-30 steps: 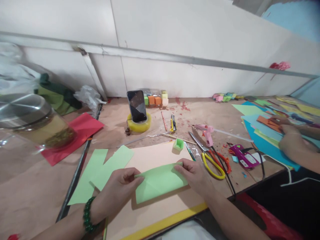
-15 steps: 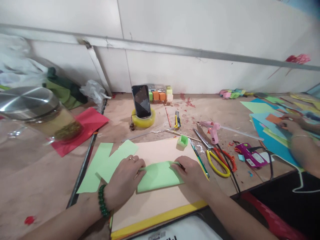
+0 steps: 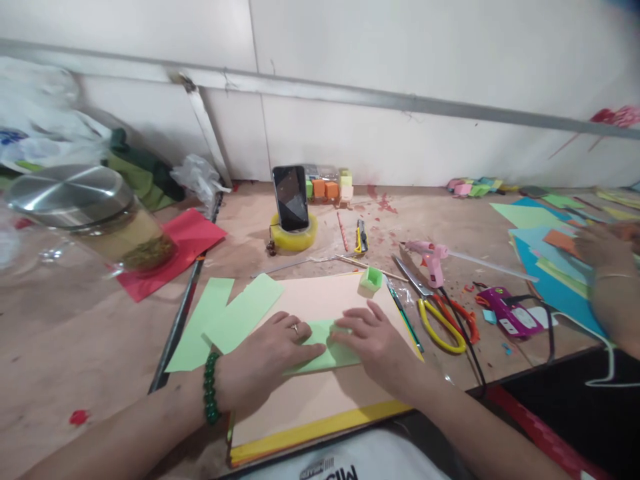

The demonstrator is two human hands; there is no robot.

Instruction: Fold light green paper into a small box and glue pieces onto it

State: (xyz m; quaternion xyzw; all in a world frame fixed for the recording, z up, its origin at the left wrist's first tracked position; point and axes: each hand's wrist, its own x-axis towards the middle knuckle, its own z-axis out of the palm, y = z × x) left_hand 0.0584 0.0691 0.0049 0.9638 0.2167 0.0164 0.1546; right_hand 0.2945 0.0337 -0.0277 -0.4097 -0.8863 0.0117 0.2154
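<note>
Standing at the left of the desk, a lidded glass jar rests on red paper. To the right of the jar lie two light green strips, one overlapping the other. The left hand, with a bead bracelet at its wrist, lies palm down; its grip is apart, fingers and thumb extended over the green sheet. Farther back, a phone stands upright at a yellow tape roll. The green sheet is positioned between and partly under both hands, on peach paper. The right hand bears on the right part of this sheet; its grip is also apart, fingers spread. Beyond the fingertips, a small green box sits near the far right corner of the peach paper. Next, in order, lie scissors with yellow and orange handles, crossed by a black cord, and a purple tool. At the far right, a co-worker's hand is placed over coloured papers.
</note>
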